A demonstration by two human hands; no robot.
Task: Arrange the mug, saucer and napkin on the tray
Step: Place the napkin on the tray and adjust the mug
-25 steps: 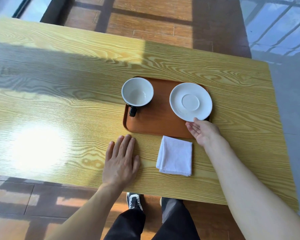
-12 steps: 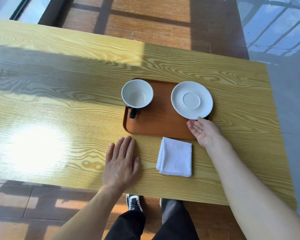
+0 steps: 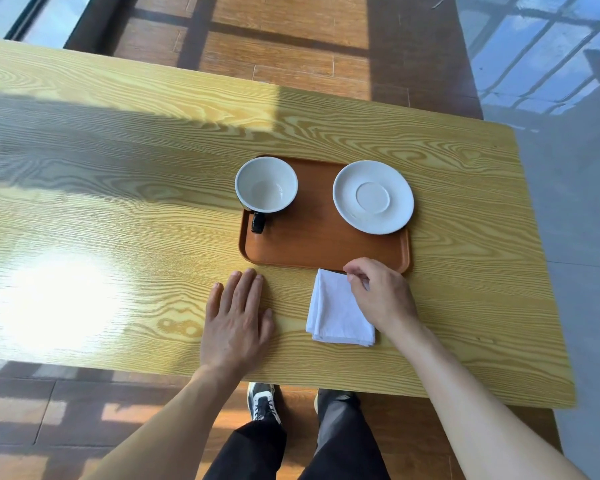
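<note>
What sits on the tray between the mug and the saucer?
Nothing: in the head view, only bare brown tray floor separates the white-lined dark mug from the round white saucer.

White saucer point(image 3: 373, 197), white napkin point(image 3: 338, 310), brown tray point(image 3: 321, 247), yellow-grained table point(image 3: 118, 202).

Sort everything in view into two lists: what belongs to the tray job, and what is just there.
Job: mug, saucer, napkin, tray, right hand at the napkin's far corner.
Just there: table, left hand resting flat on it.
</note>
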